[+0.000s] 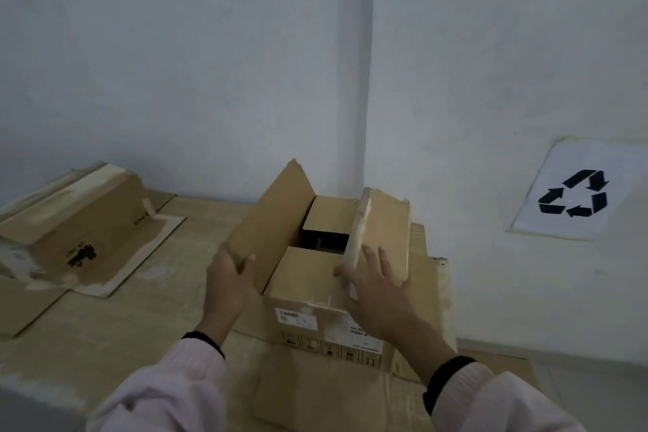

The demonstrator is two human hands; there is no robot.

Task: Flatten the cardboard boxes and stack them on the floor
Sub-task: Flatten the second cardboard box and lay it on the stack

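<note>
- Open box [308, 295] stands upright on a sheet of flat cardboard [438, 295] on the floor [175, 309], in front of the wall [210, 63] corner.
- Top of the open box: left flap [277, 217] and right flap [385, 228] both raised; the near and far inner flaps lie roughly level, with a dark gap between them.
- Left hand [229, 277]: grips the near corner of the left flap, fingers wrapped round the edge, thumb on the inner face.
- Right hand [378, 281]: pinches the near end of the right flap, fingers fairly straight on the outer face, thumb on the inner side.
- White label [296, 317] and a row of printed symbols on the box face nearest the person.
- Second box [87, 217]: well to the left of the open box, closed, resting on another cardboard sheet [140, 256].
- Recycling sign [575, 189]: on the wall, to the right of the open box.
- Pale sleeves [182, 389] with dark cuffs on both arms.
</note>
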